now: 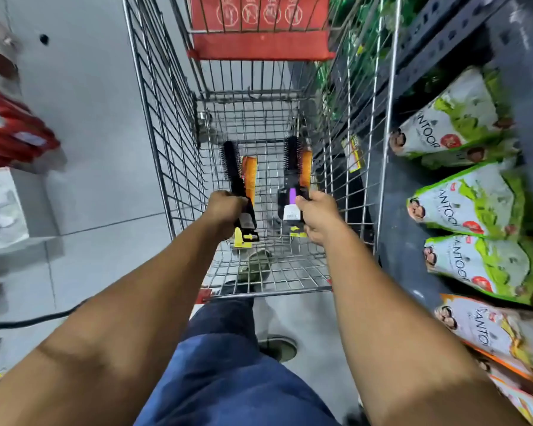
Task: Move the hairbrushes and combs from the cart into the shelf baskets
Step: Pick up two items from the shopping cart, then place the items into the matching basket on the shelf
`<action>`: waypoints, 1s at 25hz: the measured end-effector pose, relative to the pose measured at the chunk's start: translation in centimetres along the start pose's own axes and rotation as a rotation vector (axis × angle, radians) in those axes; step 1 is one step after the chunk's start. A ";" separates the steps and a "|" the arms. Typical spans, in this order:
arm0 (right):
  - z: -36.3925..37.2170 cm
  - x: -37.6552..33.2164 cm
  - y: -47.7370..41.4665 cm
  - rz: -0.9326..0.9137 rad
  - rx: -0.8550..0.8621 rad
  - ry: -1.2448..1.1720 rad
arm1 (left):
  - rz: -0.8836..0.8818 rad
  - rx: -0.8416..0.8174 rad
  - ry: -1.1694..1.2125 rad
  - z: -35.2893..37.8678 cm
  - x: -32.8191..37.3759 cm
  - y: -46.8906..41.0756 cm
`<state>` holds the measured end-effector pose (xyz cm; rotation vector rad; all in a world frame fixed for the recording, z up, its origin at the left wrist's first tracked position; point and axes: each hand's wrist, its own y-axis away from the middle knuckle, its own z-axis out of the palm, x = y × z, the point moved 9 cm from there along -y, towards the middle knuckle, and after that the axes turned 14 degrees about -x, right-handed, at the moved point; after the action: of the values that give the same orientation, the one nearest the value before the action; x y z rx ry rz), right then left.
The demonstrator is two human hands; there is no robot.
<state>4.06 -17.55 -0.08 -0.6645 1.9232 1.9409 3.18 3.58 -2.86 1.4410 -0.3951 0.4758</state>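
Observation:
Both my hands reach into the wire shopping cart point(163, 124). My left hand point(225, 210) is closed around a black round hairbrush point(232, 167) together with an orange comb point(249, 176), with a yellow tag hanging below. My right hand point(319, 215) grips a second set: a black hairbrush point(292, 155) with a purple card and barcode label, and an orange comb point(306, 167) beside it. Both sets are held upright above the cart's floor. No shelf basket is in view.
A dark metal shelf point(397, 195) on the right carries several green-and-white snack bags point(462, 124). The cart's red child seat flap point(259, 41) is at the far end. Red packages point(10, 130) and a white box point(0, 210) sit on the left. Grey tiled floor lies below.

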 end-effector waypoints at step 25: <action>-19.3 8.5 41.8 -0.735 0.240 -0.658 | 0.410 -1.021 -0.307 32.8 4.7 34.0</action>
<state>-23.73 -39.02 30.92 -0.4777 1.2268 1.2253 -10.12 -26.52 31.37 0.4239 -1.0178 0.2903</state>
